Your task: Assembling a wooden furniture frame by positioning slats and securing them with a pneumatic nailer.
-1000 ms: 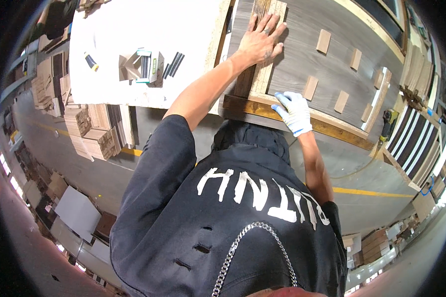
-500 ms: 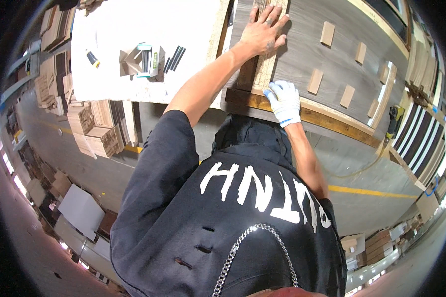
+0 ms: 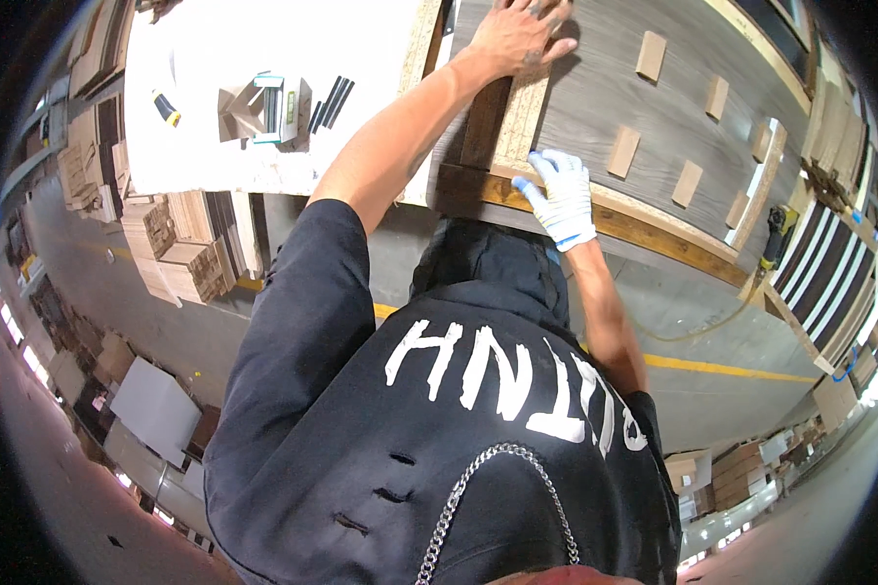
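Note:
My bare left hand point(image 3: 523, 37) lies over the upper part of a pale chipboard strip point(image 3: 524, 122), fingers spread, some reaching the top edge of the picture. Next to that strip, on its left, runs a dark brown wooden bar point(image 3: 485, 127). My right hand point(image 3: 562, 200), in a white glove with blue fingertips, rests at the near corner where this strip meets another chipboard strip point(image 3: 654, 223) along the front. Its thumb stands apart from the fingers, and I see nothing held. Below the front strip is a brown wooden rail point(image 3: 665, 248). A grey wood-grain panel point(image 3: 595, 97) extends to the right.
Several small wooden blocks point(image 3: 623, 152) sit on the panel. Left, a white surface point(image 3: 205, 58) carries an open box point(image 3: 273, 107), black sticks point(image 3: 332, 103) and a yellow-black tool point(image 3: 167, 109). A power or air tool point(image 3: 777, 237) hangs at the panel's right end. Stacked wood pieces point(image 3: 190, 253) stand lower left.
My left hand has slid farther away along the strip, toward the top edge. My right hand stays at the near corner, its fingers slightly shifted. The whole view has moved a little.

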{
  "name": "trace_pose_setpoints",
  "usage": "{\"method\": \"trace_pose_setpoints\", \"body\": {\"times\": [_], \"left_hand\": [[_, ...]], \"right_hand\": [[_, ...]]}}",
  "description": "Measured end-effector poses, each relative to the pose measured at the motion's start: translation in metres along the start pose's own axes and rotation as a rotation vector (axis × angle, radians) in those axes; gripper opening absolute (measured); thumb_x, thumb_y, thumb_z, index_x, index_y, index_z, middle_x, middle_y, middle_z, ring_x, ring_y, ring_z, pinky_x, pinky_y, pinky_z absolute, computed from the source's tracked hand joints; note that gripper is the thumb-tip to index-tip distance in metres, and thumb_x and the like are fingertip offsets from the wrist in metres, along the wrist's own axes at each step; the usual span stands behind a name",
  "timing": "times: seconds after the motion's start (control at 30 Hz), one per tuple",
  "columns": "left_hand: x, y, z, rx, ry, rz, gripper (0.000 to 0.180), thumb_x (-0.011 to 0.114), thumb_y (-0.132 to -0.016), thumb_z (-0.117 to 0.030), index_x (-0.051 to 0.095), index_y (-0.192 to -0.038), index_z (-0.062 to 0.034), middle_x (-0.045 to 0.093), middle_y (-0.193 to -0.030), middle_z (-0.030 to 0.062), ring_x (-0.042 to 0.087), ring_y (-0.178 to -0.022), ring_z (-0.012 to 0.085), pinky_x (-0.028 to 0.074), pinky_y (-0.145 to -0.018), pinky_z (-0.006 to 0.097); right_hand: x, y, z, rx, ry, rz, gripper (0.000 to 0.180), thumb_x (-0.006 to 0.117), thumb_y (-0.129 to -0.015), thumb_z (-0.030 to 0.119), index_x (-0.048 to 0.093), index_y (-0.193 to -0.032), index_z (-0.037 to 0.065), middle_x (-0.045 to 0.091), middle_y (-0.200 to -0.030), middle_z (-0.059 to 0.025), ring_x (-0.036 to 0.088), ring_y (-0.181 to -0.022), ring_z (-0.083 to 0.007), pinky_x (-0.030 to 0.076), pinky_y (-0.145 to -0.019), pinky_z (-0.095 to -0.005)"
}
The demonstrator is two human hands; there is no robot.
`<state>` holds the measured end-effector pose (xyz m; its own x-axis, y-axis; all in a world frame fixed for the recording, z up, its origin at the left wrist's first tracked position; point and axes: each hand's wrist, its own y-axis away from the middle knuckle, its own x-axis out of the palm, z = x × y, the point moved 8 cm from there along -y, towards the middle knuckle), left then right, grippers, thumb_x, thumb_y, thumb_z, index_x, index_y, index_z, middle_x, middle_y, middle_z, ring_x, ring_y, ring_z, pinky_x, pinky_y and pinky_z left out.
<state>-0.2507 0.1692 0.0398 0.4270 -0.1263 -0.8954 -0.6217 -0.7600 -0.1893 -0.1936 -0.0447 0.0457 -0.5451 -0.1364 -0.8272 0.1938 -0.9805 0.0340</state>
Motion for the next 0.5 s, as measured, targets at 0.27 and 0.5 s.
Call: {"method": "trace_pose_setpoints", "body": {"times": [0.27,0.5], "left_hand": [[0.004,-0.005,0.008,0.028,-0.161,-0.191,0.078,0.056,-0.085,-0.044,0.036,-0.144,0.0034,0.033,-0.15,0.0271,0.028,-0.142,0.0401,0.023,-0.113,0.058],[0.012,-0.013,0.01,0.043,-0.163,-0.298,0.075,0.058,-0.079,-0.041,0.044,-0.137,0.0042,0.038,-0.146,0.0307,0.035,-0.138,0.042,0.03,-0.11,0.056]], "right_hand": [[0.0,0.004,0.002,-0.01,0.011,0.007,0.047,0.076,-0.08,0.035,0.066,-0.115,0.006,0.062,-0.111,-0.0128,0.055,-0.106,-0.0336,0.043,-0.092,-0.0467],[0.002,0.005,0.0,-0.081,-0.035,-0.082,0.047,0.081,-0.075,0.03,0.069,-0.112,0.003,0.063,-0.104,-0.0138,0.058,-0.098,-0.0324,0.044,-0.087,-0.0443]]}}
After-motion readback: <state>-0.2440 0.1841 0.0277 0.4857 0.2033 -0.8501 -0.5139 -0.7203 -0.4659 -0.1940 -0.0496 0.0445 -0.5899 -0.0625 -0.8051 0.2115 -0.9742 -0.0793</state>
